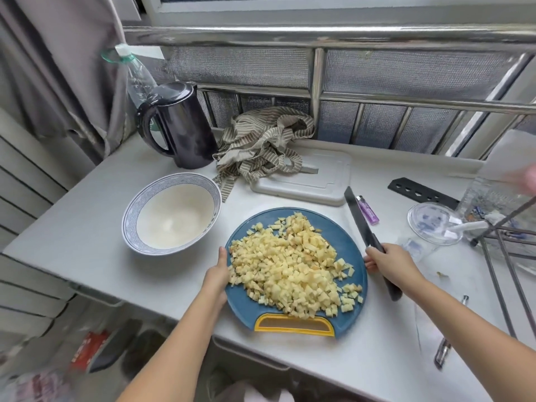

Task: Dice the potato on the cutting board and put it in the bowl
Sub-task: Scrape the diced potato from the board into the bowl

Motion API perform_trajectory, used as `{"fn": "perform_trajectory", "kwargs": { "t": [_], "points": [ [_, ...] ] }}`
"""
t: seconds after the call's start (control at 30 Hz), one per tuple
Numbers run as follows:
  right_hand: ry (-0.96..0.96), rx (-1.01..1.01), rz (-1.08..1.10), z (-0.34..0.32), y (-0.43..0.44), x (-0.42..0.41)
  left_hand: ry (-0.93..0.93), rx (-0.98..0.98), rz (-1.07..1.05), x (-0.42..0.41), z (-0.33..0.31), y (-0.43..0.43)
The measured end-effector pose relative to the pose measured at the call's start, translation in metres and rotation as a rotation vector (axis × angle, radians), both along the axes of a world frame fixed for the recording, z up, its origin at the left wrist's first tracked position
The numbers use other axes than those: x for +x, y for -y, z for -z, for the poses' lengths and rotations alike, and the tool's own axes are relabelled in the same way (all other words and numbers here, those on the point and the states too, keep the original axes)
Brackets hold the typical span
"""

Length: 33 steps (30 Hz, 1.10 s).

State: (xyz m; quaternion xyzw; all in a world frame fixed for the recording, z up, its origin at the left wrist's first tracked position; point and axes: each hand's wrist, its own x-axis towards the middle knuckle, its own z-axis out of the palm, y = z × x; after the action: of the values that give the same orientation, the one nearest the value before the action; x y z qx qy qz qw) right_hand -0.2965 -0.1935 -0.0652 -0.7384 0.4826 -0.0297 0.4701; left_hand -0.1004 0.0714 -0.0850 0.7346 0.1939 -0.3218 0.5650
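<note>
The potato (290,268) is all cut up into small yellow cubes. They lie in a big heap on the round blue cutting board (342,236). The board is on the grey table (87,227), near its front edge. It has a yellow handle (294,324) on the side close to the person. I cannot tell if the board is lifted at all.

The left hand (216,275) holds the left edge of the board. Its thumb lies on top by the cubes and its other fingers go under the rim, so it has a grip on the board.

The right hand (388,264) is at the right edge. Its fingers are curled tight round the black handle of a knife (359,219), and its fingertips touch the rim of the board. The blade points away from the person, just beside the board.

The bowl (127,224) stands to the left of the board, close but not touching. It is white inside with a blue pattern round the rim.

Farther back stand a black kettle (179,126) and a striped cloth (261,146), which lies partly on a white tray (319,184). A purple lighter (367,210) lies by the blade.
</note>
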Motion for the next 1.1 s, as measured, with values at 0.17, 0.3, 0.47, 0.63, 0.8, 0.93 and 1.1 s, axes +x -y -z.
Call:
{"fn": "perform_trajectory", "kwargs": {
  "t": [0.17, 0.3, 0.47, 0.63, 0.8, 0.93, 1.1],
  "points": [
    [0.036, -0.047, -0.029, -0.019, 0.0, 0.001, -0.042, -0.128, -0.034, 0.006, -0.006, 0.0],
    [0.041, -0.101, -0.093, -0.046, 0.005, 0.01, -0.025, -0.214, -0.047, 0.014, -0.032, 0.001],
    [0.103, -0.107, -0.177, -0.084, 0.012, 0.032, 0.026, -0.26, -0.06, 0.041, -0.062, -0.004],
    [0.286, 0.108, -0.179, -0.12, 0.012, 0.072, 0.071, -0.281, -0.133, 0.077, -0.088, -0.03],
    [0.312, 0.074, -0.17, -0.129, -0.006, 0.111, 0.111, -0.331, -0.277, 0.115, -0.101, -0.072],
    [0.361, 0.097, -0.166, -0.119, -0.035, 0.139, 0.093, -0.379, -0.366, 0.143, -0.103, -0.111],
    [0.358, 0.212, -0.367, -0.116, -0.081, 0.169, 0.11, -0.366, -0.418, 0.172, -0.104, -0.15]
  ]
}}
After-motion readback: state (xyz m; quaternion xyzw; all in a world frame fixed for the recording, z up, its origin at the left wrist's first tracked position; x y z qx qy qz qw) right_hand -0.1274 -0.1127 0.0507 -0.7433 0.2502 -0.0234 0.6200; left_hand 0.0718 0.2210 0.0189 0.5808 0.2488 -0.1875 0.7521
